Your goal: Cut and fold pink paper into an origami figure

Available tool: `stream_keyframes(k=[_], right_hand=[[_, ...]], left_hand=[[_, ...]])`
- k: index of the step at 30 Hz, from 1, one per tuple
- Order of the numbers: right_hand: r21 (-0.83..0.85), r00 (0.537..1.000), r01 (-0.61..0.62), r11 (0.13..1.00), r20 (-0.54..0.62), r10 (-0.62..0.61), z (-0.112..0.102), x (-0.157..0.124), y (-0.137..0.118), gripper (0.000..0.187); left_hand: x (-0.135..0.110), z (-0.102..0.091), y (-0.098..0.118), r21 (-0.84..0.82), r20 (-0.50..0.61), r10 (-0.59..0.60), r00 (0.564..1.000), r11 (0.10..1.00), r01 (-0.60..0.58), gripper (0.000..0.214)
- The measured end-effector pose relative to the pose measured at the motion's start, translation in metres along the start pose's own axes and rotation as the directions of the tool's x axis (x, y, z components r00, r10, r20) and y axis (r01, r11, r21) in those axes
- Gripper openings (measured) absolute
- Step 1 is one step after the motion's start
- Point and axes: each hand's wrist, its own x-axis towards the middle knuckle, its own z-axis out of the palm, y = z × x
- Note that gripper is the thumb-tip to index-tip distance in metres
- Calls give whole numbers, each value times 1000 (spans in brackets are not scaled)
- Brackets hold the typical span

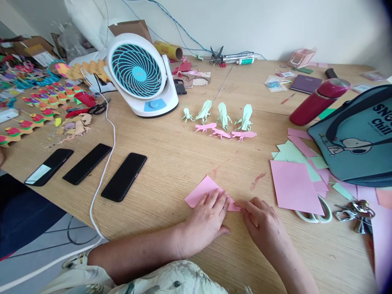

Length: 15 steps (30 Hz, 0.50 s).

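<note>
A folded sheet of pink paper [199, 192] lies on the wooden table in front of me. My left hand [208, 216] rests flat over its middle with the fingers stretched out, hiding part of it. At the paper's right corner, my right hand [260, 218] pinches the tip between forefinger and thumb. Further back stand several green origami insects [225, 116], with smaller pink origami insects [221, 133] in a row before them.
To the right, a pink sheet [294, 183] covers part of some white-handled scissors [325, 210], near keys [357, 212], a Snoopy bag [355, 143] and a red flask [318, 102]. Several phones [124, 176], a white cable [105, 171] and a fan [139, 73] are to the left.
</note>
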Motion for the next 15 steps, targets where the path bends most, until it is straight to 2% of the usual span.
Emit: stream_keyframes(k=[5, 9, 12, 15], right_hand=[[-16, 1000, 11, 1000, 23, -11, -4, -6, -2, 36], [-60, 999, 36, 998, -6, -37, -5, -21, 3, 39], [-104, 996, 18, 994, -83, -27, -4, -34, 8, 37], [-155, 973, 5, 988, -226, -40, 0, -43, 6, 36]], left_hand=[[0, 2, 2, 4, -13, -7, 1000, 1000, 7, 74], [0, 3, 4, 7, -11, -6, 1000, 1000, 6, 70], [0, 4, 5, 8, -1, -14, 1000, 1000, 14, 73], [0, 5, 5, 1, -6, -13, 1000, 1000, 13, 72]])
